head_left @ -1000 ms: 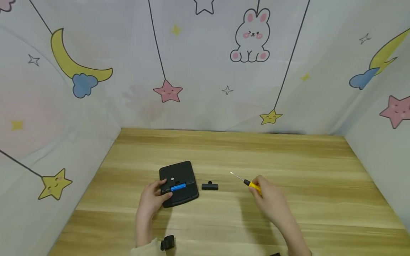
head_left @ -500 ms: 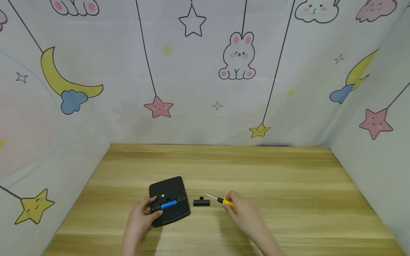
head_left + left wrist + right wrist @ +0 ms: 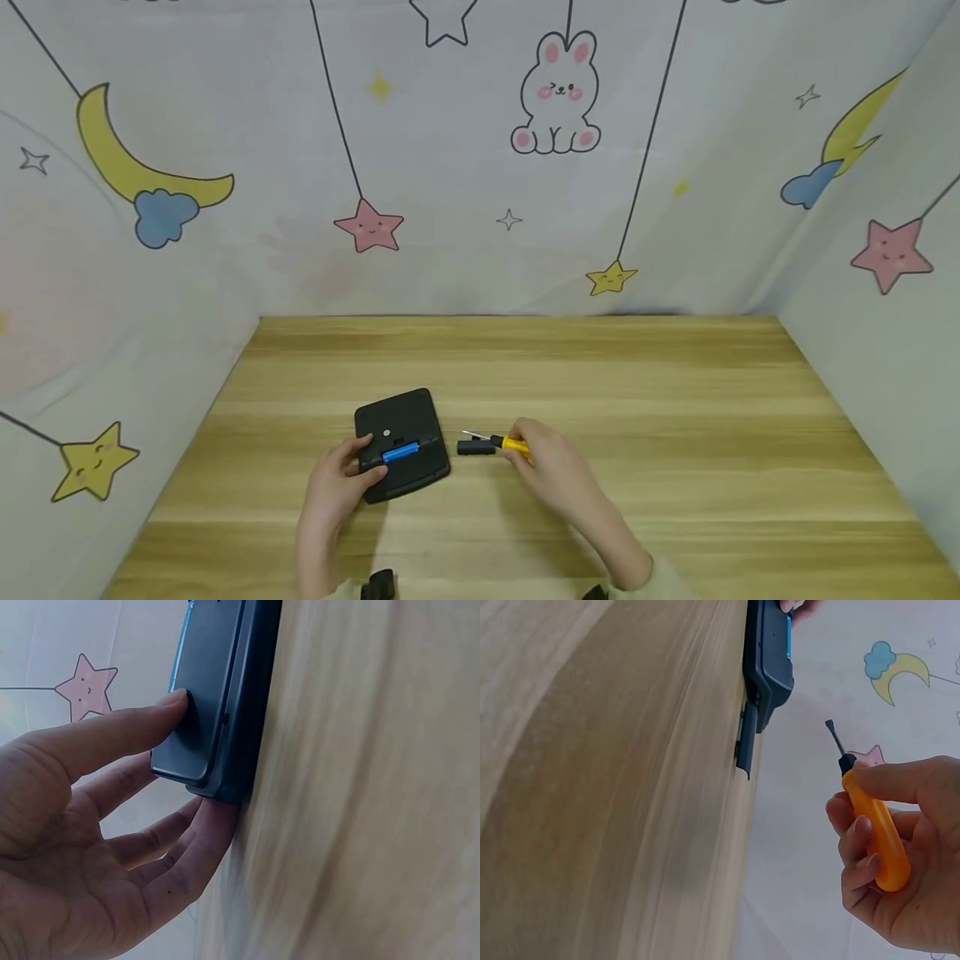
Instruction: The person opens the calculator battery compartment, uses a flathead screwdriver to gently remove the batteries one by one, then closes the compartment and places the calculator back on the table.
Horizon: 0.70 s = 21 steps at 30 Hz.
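Observation:
A flat black device (image 3: 414, 417) lies with its open battery compartment facing up, and a blue battery (image 3: 401, 452) sits in it. My left hand (image 3: 333, 483) grips its left edge; in the left wrist view the thumb presses the upper face while fingers reach under the edge. With thumb and curled fingers, my right hand (image 3: 558, 475) holds a yellow-handled screwdriver (image 3: 877, 832), flat tip pointing left. In the head view the screwdriver's shaft overlaps the small black battery cover (image 3: 476, 448), which lies on the table right of the device. The right wrist view has the tip raised off the tabletop.
The wooden table (image 3: 675, 400) extends around both hands. White cloth walls (image 3: 450, 158) printed with stars, a moon and a rabbit enclose its back and sides. Black bands (image 3: 377, 586) sit at the wrists.
My right hand has brought the screwdriver leftward, from well right of the battery cover to over it. My left hand keeps its hold on the device. The head view has shifted.

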Each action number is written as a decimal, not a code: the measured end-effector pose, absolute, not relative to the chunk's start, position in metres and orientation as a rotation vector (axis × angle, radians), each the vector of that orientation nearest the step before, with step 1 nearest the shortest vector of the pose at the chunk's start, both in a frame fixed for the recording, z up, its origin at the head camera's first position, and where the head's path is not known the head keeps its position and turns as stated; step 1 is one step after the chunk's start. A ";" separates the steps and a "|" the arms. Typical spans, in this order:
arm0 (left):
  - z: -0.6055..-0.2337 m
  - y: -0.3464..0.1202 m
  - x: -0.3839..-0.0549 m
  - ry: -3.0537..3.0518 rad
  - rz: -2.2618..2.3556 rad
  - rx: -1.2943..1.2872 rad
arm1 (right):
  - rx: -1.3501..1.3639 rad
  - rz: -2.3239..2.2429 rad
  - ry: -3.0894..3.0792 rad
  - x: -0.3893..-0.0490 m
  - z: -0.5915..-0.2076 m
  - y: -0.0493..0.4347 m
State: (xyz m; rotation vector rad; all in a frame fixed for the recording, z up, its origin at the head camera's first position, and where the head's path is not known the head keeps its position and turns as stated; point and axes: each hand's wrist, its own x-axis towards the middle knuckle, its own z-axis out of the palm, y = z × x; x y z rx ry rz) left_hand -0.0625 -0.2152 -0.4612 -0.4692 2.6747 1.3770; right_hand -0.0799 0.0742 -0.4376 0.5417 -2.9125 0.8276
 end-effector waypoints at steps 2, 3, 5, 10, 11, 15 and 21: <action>-0.461 -0.215 -0.062 2.671 1.381 -0.471 | 0.545 0.835 -2.922 -0.081 -0.438 0.072; -0.461 -0.215 -0.062 2.674 1.380 -0.472 | 0.551 0.833 -2.925 -0.081 -0.438 0.071; -0.460 -0.215 -0.061 2.670 1.388 -0.471 | 0.559 0.829 -2.925 -0.082 -0.439 0.069; -0.459 -0.213 -0.062 2.664 1.404 -0.469 | 0.581 0.805 -2.907 -0.084 -0.439 0.066; -0.459 -0.213 -0.062 2.664 1.401 -0.474 | 0.589 0.803 -2.904 -0.084 -0.439 0.065; -0.457 -0.212 -0.061 2.666 1.396 -0.478 | 0.621 0.811 -2.893 -0.085 -0.440 0.061; -0.457 -0.213 -0.061 2.667 1.395 -0.477 | 0.657 0.793 -2.886 -0.085 -0.443 0.054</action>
